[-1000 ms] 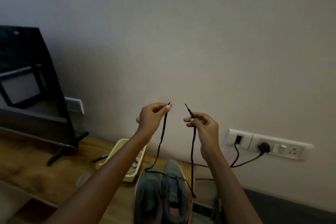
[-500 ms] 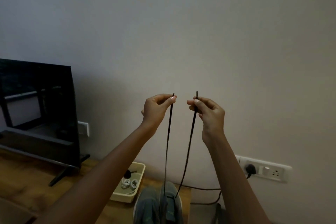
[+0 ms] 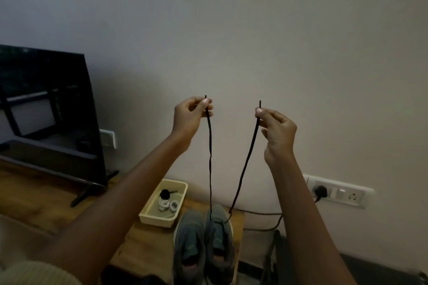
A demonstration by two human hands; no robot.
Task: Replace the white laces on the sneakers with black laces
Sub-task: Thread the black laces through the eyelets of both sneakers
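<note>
Left hand [image 3: 188,116] and right hand [image 3: 276,131] each pinch one end of the black lace [image 3: 246,161], raised, apart. Both strands drop to the right sneaker [image 3: 218,242] on the table [image 3: 143,245].

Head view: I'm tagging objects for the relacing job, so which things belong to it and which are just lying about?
In the job: black lace, its ends pinched by the left hand and the right hand; grey sneakers on the wooden table.
Lying about: television; wall sockets with plugged cable; cream tray of small rolls, too small to identify.
</note>
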